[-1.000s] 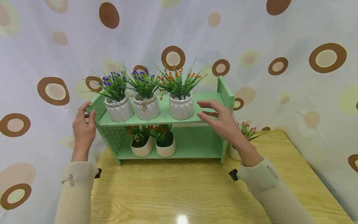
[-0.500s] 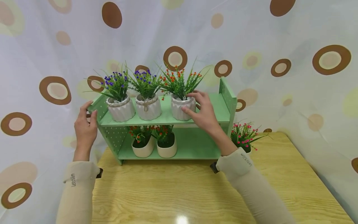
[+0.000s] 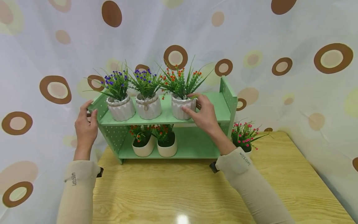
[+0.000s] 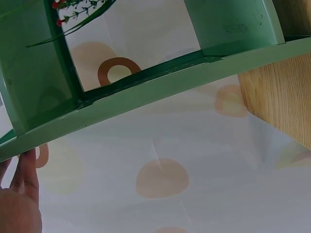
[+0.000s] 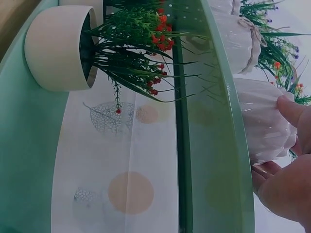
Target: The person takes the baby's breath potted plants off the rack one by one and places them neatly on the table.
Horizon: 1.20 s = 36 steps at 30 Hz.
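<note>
A green two-tier shelf stands on the wooden table. On its upper board, my right hand holds a white fluted flowerpot with orange flowers, thumb in front and fingers at its right rim. In the right wrist view that flowerpot sits on the board between thumb and fingers. My left hand grips the top front corner of the shelf's left side panel. Part of that grip is hidden; the left wrist view shows fingertips against the panel's outer side.
Two white pots with purple flowers, a left pot and a twine-tied pot, share the upper board. Below are two cream pots, one left, one right, with red flowers. A pink-flowered plant stands right of the shelf.
My right hand has moved left from beside the orange-flowered flowerpot and taken hold of it. The left hand has stayed on the shelf's side panel.
</note>
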Each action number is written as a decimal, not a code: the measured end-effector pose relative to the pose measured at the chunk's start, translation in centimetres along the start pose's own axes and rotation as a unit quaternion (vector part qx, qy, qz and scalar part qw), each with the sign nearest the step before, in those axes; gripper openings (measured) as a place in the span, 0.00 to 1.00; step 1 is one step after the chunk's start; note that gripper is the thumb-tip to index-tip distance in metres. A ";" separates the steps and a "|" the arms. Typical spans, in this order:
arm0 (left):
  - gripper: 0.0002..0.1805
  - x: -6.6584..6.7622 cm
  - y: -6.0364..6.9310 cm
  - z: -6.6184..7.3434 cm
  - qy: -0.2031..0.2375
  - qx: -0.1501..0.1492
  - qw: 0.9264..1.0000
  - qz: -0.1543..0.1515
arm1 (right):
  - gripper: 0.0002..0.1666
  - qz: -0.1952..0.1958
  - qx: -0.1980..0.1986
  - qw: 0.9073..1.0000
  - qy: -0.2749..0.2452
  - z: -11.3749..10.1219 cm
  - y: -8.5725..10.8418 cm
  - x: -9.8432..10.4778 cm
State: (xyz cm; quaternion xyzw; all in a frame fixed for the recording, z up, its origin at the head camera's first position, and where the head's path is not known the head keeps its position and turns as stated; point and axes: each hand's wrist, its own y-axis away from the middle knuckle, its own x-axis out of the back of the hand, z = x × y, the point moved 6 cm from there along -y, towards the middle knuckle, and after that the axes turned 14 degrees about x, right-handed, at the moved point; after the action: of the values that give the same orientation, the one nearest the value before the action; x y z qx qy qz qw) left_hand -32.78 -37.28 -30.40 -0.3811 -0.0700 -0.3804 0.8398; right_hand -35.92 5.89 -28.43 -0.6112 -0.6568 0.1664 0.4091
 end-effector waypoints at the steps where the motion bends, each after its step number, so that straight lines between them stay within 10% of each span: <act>1: 0.24 0.0 0.0 0.0 0.000 0.000 1.000 -0.001 | 0.28 0.002 0.001 1.000 0.001 0.0 0.0 0.1; 36: 0.24 0.2 0.2 0.5 -0.005 0.009 1.000 0.002 | 0.26 0.037 0.030 0.998 0.034 -3.8 6.6 9.0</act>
State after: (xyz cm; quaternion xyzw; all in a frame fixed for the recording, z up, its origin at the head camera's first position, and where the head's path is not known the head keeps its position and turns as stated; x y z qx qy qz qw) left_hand -32.47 -36.99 -30.09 -0.3759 -0.0765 -0.3758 0.8436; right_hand -27.93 14.58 -27.82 -0.6280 -0.6141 0.1804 0.4427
